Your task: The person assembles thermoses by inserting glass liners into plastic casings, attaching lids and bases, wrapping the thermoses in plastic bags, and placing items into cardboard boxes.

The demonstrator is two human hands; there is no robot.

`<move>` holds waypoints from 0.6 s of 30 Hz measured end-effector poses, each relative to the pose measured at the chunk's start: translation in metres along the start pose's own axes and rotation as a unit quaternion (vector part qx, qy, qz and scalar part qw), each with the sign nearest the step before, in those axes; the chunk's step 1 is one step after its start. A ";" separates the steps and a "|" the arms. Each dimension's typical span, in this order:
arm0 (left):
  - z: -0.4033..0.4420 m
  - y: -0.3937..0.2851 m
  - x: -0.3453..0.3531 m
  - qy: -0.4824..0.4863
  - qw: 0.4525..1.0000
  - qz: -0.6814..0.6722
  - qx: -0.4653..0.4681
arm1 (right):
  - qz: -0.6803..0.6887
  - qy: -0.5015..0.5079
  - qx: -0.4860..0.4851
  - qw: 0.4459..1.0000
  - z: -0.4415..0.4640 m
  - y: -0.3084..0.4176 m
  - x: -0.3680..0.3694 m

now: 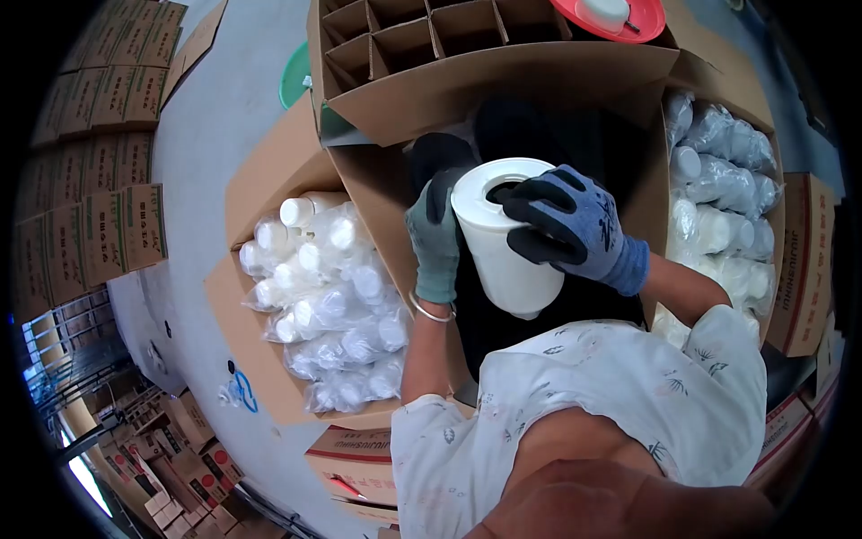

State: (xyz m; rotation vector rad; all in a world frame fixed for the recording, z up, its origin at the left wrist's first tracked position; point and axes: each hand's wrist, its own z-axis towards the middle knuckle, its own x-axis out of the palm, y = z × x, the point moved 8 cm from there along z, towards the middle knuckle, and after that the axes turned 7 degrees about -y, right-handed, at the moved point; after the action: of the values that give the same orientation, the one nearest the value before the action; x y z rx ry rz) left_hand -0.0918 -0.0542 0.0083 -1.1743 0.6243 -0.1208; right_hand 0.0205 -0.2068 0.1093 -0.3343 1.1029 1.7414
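A white plastic canister [512, 256] with a round hole in its top stands tilted in front of my body, between my two gloved hands. My left hand [437, 229], in a grey-green glove with dark fingertips, is wrapped around its left side. Curled fingers of my right hand [570, 225], in a blue and black glove, grip the top rim from the right, some of them at the hole. Whether anything small is in those fingers is hidden.
Open cartons hold bagged white bottles on the left [332, 296] and right [723, 198]. Ahead stands a divided cardboard box [503, 85]. A red basin [642, 22] with a white item sits on its far right corner. Stacked cartons [99, 216] line the far left.
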 end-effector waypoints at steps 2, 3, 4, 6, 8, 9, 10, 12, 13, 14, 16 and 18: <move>-0.007 -0.016 0.000 -0.020 0.997 -0.078 -0.019 | 0.049 -0.009 -0.017 0.999 -0.008 0.000 -0.001; -0.009 -0.023 -0.001 -0.034 0.992 -0.120 -0.026 | 0.071 -0.014 -0.029 0.997 -0.010 -0.003 -0.004; -0.015 -0.016 -0.005 -0.025 0.983 -0.168 -0.068 | 0.122 0.009 -0.031 0.992 -0.011 -0.013 -0.004; -0.034 0.006 -0.024 -0.005 0.952 -0.263 -0.155 | 0.277 0.084 0.054 0.956 -0.019 -0.068 0.004; -0.033 0.017 -0.060 0.023 0.903 -0.410 -0.124 | 0.117 -0.002 0.144 0.983 -0.045 -0.154 -0.005; -0.031 0.016 -0.069 -0.005 0.895 -0.427 -0.132 | 0.296 -0.046 0.306 0.904 -0.062 -0.180 -0.001; -0.029 0.011 -0.066 0.004 0.951 -0.304 -0.057 | 0.290 -0.012 0.235 0.928 -0.051 -0.163 0.003; -0.036 0.005 -0.047 0.034 0.995 -0.031 0.085 | 0.294 0.065 0.107 0.948 -0.023 -0.097 0.016; -0.033 -0.002 -0.032 0.069 0.988 -0.137 -0.001 | 0.306 0.105 0.047 0.945 -0.009 -0.060 0.021; -0.032 -0.008 -0.018 0.087 0.963 -0.238 -0.093 | 0.318 0.133 -0.006 0.939 -0.007 -0.062 0.025; -0.032 0.008 -0.045 0.034 0.939 -0.329 -0.093 | 0.289 0.096 0.130 0.944 -0.006 -0.109 0.005; -0.029 0.002 -0.043 0.089 0.946 -0.288 -0.118 | 0.253 0.082 0.134 0.955 -0.009 -0.104 0.007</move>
State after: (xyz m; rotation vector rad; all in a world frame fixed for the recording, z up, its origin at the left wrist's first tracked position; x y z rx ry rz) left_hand -0.1429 -0.0601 0.0165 -1.5675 0.4430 -0.6705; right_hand 0.1035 -0.2014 0.0455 -0.0232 1.6339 1.9931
